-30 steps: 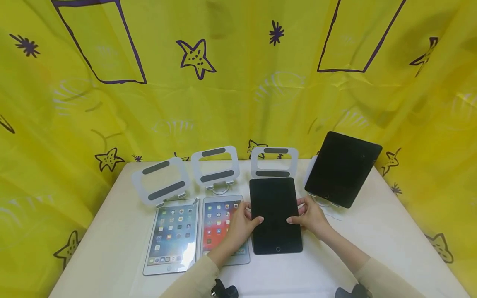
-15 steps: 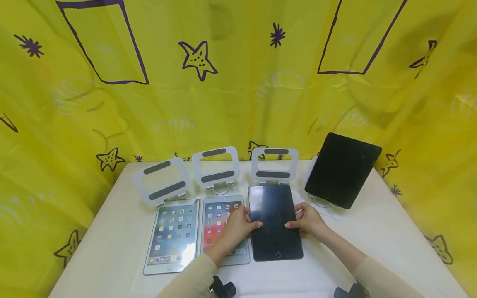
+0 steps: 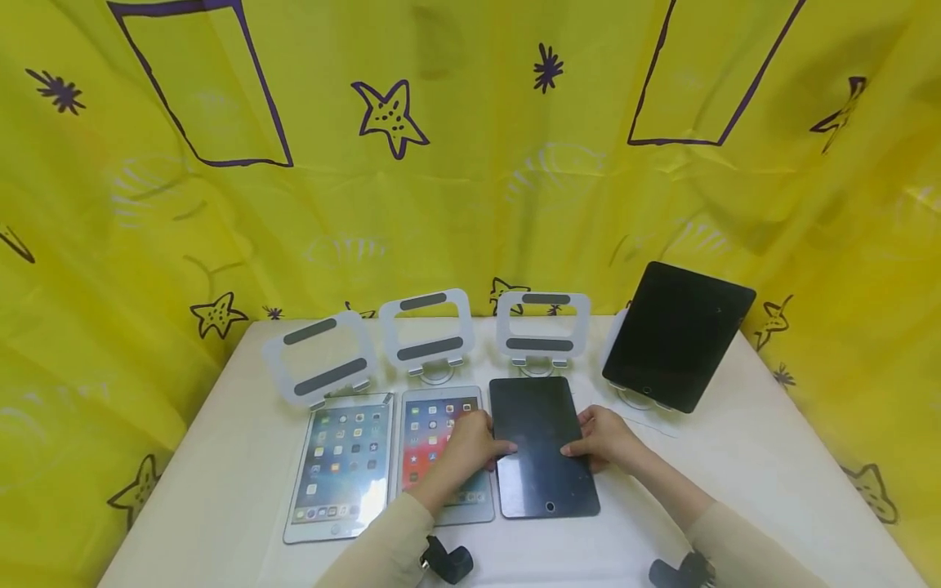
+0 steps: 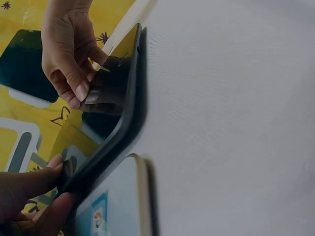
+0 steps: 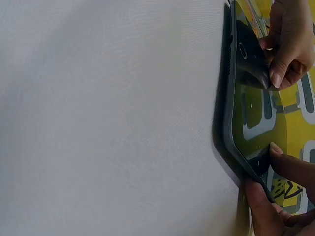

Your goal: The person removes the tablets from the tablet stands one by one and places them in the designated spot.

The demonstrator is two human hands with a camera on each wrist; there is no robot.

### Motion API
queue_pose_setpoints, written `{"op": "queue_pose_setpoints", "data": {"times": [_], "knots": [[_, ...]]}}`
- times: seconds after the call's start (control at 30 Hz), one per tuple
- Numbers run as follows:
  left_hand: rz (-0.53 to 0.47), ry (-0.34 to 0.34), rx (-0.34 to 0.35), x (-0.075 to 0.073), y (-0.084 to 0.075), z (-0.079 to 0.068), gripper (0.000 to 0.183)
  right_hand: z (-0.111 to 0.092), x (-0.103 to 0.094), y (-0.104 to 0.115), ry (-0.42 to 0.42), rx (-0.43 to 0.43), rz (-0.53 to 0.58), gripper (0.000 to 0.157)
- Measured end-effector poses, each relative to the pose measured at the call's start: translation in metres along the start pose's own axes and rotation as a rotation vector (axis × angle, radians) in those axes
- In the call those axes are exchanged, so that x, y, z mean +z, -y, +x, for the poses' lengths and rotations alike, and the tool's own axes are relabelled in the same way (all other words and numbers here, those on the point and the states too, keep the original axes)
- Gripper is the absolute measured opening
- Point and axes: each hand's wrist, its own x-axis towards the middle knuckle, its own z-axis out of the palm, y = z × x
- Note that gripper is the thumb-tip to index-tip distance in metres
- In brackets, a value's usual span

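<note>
A black tablet (image 3: 541,475) lies flat, or nearly so, on the white table, its home button towards me. My left hand (image 3: 473,447) grips its left edge, the thumb (image 4: 42,179) on the screen and fingers beneath. Likewise my right hand (image 3: 608,435) pinches the right edge, thumb (image 5: 285,157) on the glass. Left of it lies a white tablet with a red wallpaper (image 3: 414,461), partly covered by my left hand. Another white tablet (image 3: 341,461), its home screen lit, lies further left.
Three white tablet stands (image 3: 542,320) with grey pads stand along the back, bearing nothing. At the right, a second black tablet (image 3: 678,336) leans on a stand mostly hidden behind it. A yellow patterned curtain (image 3: 470,204) hangs behind the table (image 3: 198,490).
Both hands have drawn the black tablet towards me and lowered it, leaving a wider gap to the stand behind. The other tablets and stands have not moved.
</note>
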Motion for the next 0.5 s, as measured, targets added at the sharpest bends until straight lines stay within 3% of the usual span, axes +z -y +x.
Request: {"op": "queue_pose_setpoints", "data": {"times": [0.2,0.4,0.5], "knots": [[0.027,0.021,-0.064,-0.005,0.001,0.000,0.035,0.002,0.003,0.008,0.029,-0.006,-0.054,0.054],[0.056,0.039,-0.019,-0.003,-0.005,-0.001,0.040,0.001,0.002,0.007,0.018,0.033,-0.072,0.054],[0.121,0.054,-0.010,-0.002,-0.011,-0.002,0.040,-0.001,0.002,0.005,0.008,0.024,-0.099,0.054]]}}
